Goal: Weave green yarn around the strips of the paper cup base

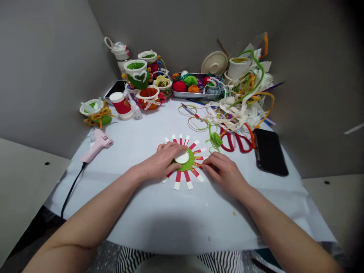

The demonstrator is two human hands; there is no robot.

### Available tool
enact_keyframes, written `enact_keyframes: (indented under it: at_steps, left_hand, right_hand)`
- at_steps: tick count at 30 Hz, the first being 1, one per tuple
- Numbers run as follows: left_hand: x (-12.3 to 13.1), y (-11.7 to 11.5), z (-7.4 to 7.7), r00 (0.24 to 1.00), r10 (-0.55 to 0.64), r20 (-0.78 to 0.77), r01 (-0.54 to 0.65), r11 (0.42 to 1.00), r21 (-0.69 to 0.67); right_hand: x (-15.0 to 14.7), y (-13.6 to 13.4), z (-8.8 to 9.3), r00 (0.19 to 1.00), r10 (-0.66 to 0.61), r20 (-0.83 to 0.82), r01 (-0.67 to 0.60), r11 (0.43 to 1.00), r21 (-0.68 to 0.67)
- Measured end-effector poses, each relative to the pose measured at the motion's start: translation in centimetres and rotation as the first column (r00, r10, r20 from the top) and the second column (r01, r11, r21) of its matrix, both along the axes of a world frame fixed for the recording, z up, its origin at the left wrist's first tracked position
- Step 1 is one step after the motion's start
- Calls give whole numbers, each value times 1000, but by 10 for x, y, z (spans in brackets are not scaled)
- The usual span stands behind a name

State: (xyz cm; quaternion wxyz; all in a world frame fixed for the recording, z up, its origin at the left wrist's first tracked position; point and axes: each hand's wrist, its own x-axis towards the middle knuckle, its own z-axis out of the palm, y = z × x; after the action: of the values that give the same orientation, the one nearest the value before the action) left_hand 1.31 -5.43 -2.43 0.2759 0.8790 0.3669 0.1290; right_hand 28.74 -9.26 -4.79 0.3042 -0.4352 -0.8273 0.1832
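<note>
A paper cup lies spread flat on the table, cut into red and white strips that fan out like rays. Green yarn forms a ring round its white base. Across the left of this ring rests my left hand, its fingers over the far side and its thumb on the near side, holding the cup down. My right hand is closed in a pinch at the tips of the right-hand strips; what is between its fingertips is too small to make out. A small green yarn ball lies just beyond it.
A pink glue gun with a black cord lies left. Red-handled scissors and a phone are right. Behind stand yarn-covered cups, a red paper cup, a tray of yarn balls and a heap of lace.
</note>
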Motion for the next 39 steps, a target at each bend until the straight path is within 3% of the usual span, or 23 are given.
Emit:
enact_keyframes:
  at_steps: [6,10,16,22,31,39]
  left_hand:
    - [3,0,-7,1000,17,8,-17,1000,3]
    - [3,0,-8,1000,15,13,-15,1000,-3]
    - [3,2,-8,999,24,22,-23,1000,-19]
    - [3,2,-6,1000,28,12,-28,999,-40]
    - [2,2,-7,1000,24,3,-23,999,-27]
    - [4,2,-5,999,31,18,-30,998,-52]
  right_hand:
    - [4,-2,6,1000,30,9,-29,999,-19]
    - [9,-3,11,990,141,23,-140,990,-26]
    - [15,-6,22,937,344,57,-336,934,-124]
    - [13,-12,26,898,426,109,-390,886,-253]
    - [14,-12,25,939,287,189,-258,952,-167]
    - [11,1,5,989,79,128,-68,994,-83]
